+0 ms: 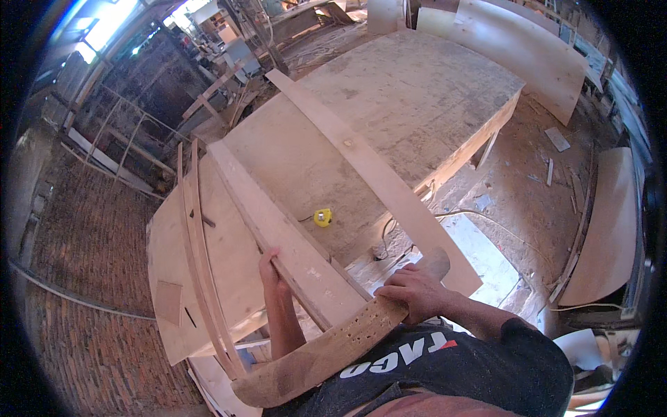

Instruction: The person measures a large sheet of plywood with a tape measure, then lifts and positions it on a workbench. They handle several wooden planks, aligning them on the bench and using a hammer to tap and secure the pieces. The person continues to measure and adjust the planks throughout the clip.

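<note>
Nearest, across the front of the person's black shirt [486,368], a long brown board pierced with small holes [299,372] slants from near left up to the right. The right hand [415,292] has its grip closed over this board's upper edge, toward its right end. The left hand [274,270] lies against the left edge of a long pale plank [288,243]; part of its grip is out of sight, so I cannot tell how tightly it closes. That plank runs away from the person over the broad wooden table [410,76].

The tabletop is paler on the left, darker and stained on the right and far part. On the left lie two slim wooden strips [191,240], a small square of plywood [168,302] and a thin dark stick [190,317]. A yellow tape measure [322,217] sits just right of the plank, and farther right a flat, wide strip of wood [354,149] crosses the table.

Beyond the table's right side, scraps and dust cover the floor [531,201], with a curved plywood sheet [606,236] at the right. Brickwork [87,278] fills the left. Larger bent sheets [521,48] stand far right, and bright daylight enters far left.
</note>
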`<action>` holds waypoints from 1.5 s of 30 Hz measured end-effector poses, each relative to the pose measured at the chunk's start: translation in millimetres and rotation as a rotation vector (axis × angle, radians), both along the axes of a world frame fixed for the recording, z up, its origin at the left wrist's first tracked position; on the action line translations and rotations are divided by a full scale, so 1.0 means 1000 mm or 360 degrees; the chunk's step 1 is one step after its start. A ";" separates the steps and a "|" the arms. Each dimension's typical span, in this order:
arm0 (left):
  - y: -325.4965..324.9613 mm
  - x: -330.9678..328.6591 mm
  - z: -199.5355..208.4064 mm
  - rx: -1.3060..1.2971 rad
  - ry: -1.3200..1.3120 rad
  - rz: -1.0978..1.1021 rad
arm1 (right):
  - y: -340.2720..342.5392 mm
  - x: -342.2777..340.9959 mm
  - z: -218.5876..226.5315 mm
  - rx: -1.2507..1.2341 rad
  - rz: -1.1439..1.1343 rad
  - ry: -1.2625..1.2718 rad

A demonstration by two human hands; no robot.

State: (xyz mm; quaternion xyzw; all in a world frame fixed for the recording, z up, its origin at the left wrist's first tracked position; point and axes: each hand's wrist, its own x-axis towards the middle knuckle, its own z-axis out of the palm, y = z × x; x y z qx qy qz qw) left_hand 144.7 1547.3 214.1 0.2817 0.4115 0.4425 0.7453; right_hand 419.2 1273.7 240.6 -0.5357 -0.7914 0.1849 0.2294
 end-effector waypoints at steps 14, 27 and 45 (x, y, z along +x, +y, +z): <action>-0.028 0.301 -0.050 -0.0236 -0.0177 -0.0757 | -0.130 0.146 0.009 0.0054 -0.0753 -0.0086; -0.031 0.338 -0.087 -0.0392 -0.0552 -0.1271 | -0.096 0.193 0.035 0.0032 -0.1110 -0.0141; -0.285 0.135 -0.227 -0.1036 0.0527 -0.0481 | 0.102 0.534 -0.132 0.0113 -0.0867 -0.0800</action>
